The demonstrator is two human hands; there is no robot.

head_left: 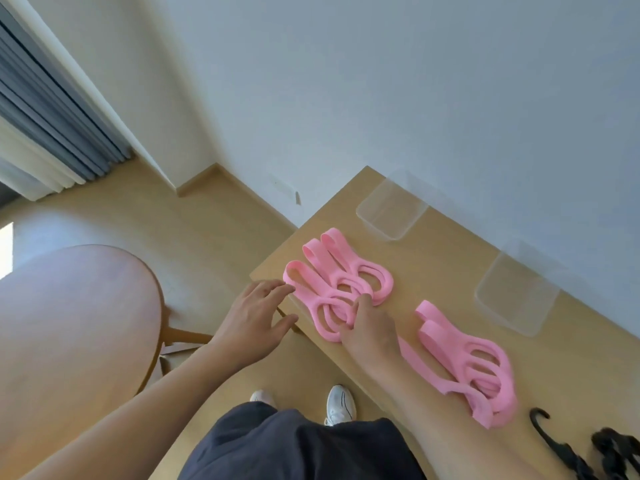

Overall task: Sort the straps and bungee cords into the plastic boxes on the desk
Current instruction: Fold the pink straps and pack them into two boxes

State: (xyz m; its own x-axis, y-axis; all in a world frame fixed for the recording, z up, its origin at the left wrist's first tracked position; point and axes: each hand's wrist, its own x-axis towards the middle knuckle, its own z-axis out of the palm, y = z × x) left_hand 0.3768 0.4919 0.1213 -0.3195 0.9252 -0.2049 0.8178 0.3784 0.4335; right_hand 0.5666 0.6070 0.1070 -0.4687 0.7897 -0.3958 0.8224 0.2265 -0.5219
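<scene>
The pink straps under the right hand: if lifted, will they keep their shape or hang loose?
Probably floppy: the pink straps lie flat in soft curled loops on the desk. Likely light, being thin flat bands. The loops overlap, so lifting one where the right hand grips may drag its neighbours.

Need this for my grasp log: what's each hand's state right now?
Left hand: open, fingers spread, holding nothing, beside the pink strap.
Right hand: fingers curled onto that pink strap, gripping it.
</scene>
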